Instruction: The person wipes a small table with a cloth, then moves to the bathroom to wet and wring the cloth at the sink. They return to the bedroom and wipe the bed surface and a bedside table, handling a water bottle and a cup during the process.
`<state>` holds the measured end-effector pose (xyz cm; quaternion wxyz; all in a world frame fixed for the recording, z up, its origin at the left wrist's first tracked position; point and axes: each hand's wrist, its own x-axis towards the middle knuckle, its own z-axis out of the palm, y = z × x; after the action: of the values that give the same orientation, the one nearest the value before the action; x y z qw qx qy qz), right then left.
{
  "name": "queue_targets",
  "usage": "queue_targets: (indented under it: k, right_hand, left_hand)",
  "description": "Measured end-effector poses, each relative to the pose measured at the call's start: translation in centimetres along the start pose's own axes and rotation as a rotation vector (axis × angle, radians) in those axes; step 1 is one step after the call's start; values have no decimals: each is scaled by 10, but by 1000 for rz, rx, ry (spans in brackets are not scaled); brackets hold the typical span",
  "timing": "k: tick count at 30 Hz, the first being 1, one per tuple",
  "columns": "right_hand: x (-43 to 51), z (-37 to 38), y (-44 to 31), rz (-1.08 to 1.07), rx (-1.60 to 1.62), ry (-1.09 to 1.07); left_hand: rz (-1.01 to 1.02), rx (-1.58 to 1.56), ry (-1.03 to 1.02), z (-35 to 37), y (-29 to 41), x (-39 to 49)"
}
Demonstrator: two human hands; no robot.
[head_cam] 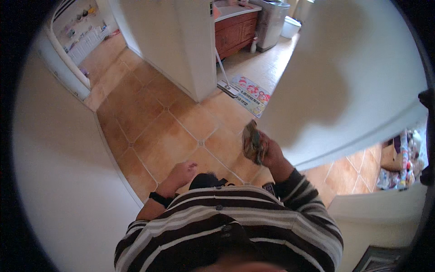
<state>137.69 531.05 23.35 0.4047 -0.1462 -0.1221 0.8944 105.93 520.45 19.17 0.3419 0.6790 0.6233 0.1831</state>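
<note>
My right hand [272,151] grips a crumpled green-and-brown bundle [252,144], perhaps cloth, beside a white wall [316,85]. Motion blur hides its exact kind. My left hand [181,174] hangs low in front of my body, its fingers curled together and nothing visible in them. A dark band [161,199] circles the left wrist. Below both hands lies the tan tiled floor [183,149].
A flat mop [228,88] rests on a printed mat [249,97] at a doorway. Beyond are a reddish wooden cabinet [236,35], a spray bottle [254,45] and a white bucket [291,27]. A wall corner [200,68] juts out ahead. Mixed items [404,159] are piled at right.
</note>
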Motion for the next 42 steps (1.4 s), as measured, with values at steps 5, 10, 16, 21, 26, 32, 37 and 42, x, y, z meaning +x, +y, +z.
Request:
queue_targets:
  k: [5, 10, 16, 21, 26, 32, 37, 42]
  right_hand:
    - [231, -42, -68, 42, 173, -62]
    - [347, -51, -120, -131, 344, 338]
    - [443, -20, -252, 24, 452, 102]
    - [521, -60, -358, -291, -209, 281]
    - [625, -69, -510, 72, 163, 89]
    - [731, -21, -665, 207, -114, 107]
    - [852, -23, -755, 18, -659, 133]
    - [986, -45, -829, 122, -846, 76]
  left_hand:
    - [-572, -113, 93, -101, -93, 142]
    - [-109, 36, 207, -201, -98, 317]
    - [141, -112, -157, -224, -8, 560]
    - [393, -232, -202, -183, 51, 727]
    - [396, -337, -86, -182, 114, 909]
    - [209, -803, -215, -234, 180, 1075]
    - [286, -698, 105, -275, 183, 1220]
    - [240, -842, 190, -295, 154, 1358]
